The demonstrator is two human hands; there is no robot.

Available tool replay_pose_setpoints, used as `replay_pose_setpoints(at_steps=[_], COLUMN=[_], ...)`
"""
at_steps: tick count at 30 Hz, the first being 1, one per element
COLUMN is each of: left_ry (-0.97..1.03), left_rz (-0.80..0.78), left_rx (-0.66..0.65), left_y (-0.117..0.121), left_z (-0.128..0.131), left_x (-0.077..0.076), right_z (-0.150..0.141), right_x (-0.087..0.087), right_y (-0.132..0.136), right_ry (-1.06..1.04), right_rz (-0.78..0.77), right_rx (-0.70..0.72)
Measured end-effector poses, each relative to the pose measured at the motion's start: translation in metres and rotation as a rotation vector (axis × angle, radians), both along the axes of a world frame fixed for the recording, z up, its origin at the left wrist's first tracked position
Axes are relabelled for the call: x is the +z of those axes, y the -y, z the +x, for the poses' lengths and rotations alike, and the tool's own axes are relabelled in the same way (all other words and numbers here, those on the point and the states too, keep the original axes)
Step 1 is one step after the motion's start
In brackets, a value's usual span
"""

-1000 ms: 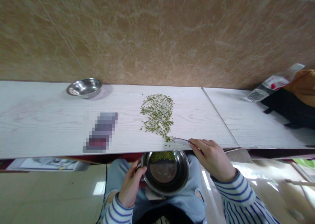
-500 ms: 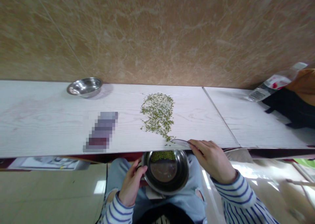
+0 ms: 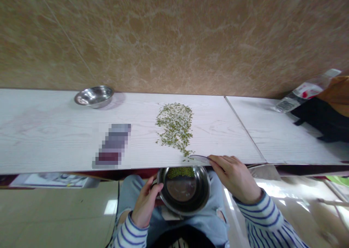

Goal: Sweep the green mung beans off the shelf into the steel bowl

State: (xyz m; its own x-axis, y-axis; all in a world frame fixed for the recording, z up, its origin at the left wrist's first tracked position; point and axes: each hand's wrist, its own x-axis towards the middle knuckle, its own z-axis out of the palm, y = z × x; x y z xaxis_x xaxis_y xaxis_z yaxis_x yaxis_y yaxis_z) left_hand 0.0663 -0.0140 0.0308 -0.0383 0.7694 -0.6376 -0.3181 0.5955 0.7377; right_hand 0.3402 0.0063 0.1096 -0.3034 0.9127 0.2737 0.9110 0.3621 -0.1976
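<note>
My left hand (image 3: 147, 200) grips the left rim of a deep metal bowl (image 3: 181, 208), thumb over the edge. The bowl is just below the table's front edge, above my lap, tilted so its inside shows. Small green grains (image 3: 180, 173) lie in its far part. My right hand (image 3: 236, 175) is at the table edge, closed on a thin, flat piece with a dark rim (image 3: 200, 158); its exact kind is unclear. Its tip lies beside the near tail of a patch of green bits (image 3: 176, 126) spread over the white table (image 3: 218, 131).
A small metal bowl (image 3: 94, 97) stands at the back left by the marbled wall (image 3: 174, 41). A blurred-out oblong object (image 3: 113, 144) lies left of the patch. At right are a plastic bottle (image 3: 300, 93) on its side and a dark bag (image 3: 324, 119).
</note>
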Motion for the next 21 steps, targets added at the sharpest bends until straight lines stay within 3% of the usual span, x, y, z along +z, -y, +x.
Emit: replay_pose_setpoints(at_steps=[13, 21], left_ry=[-0.018, -0.03], left_rz=[-0.021, -0.011], left_rx=[-0.034, 0.008], left_y=[0.0002, 0.0018], left_z=[-0.0005, 0.0019], left_x=[-0.0046, 0.0012], right_z=[-0.0037, -0.0075], right_x=[0.0027, 0.0038], right_y=[-0.002, -0.006], right_ry=[-0.024, -0.007], right_rz=[-0.048, -0.053], right_rx=[0.018, 0.014])
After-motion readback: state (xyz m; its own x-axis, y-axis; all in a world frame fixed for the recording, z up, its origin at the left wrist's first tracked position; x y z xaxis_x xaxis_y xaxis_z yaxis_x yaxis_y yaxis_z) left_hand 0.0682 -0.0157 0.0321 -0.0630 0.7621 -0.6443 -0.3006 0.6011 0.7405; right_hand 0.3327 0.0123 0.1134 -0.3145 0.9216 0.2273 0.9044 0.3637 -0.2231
